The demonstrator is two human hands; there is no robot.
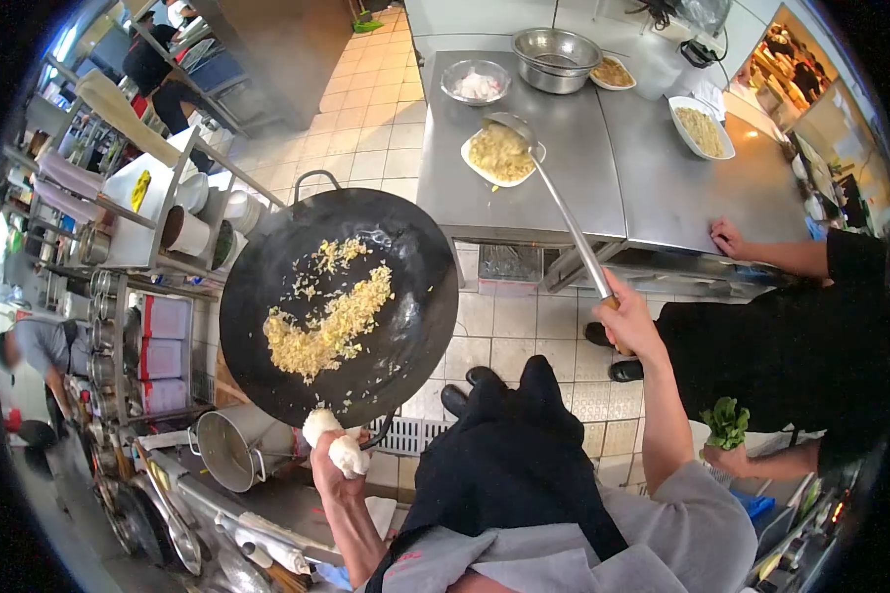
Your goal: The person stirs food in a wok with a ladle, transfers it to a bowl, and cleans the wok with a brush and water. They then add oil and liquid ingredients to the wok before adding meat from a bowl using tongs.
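My left hand [332, 472] clenches the wok [410, 306] through cloth [348, 457], likely heavy, best held there; right hand [628, 321] wraps the ladle's [565, 208] handle.

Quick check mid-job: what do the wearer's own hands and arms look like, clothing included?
The left hand and right hand are bare, with no gloves. Both forearms are uncovered. A short, loose grey sleeve covers the right upper arm.

I wear a grey shirt [554, 558] with short sleeves [707, 514]; a black apron [494, 469] over it; dark shoes [454, 399]; my hands [631, 324] are bare.
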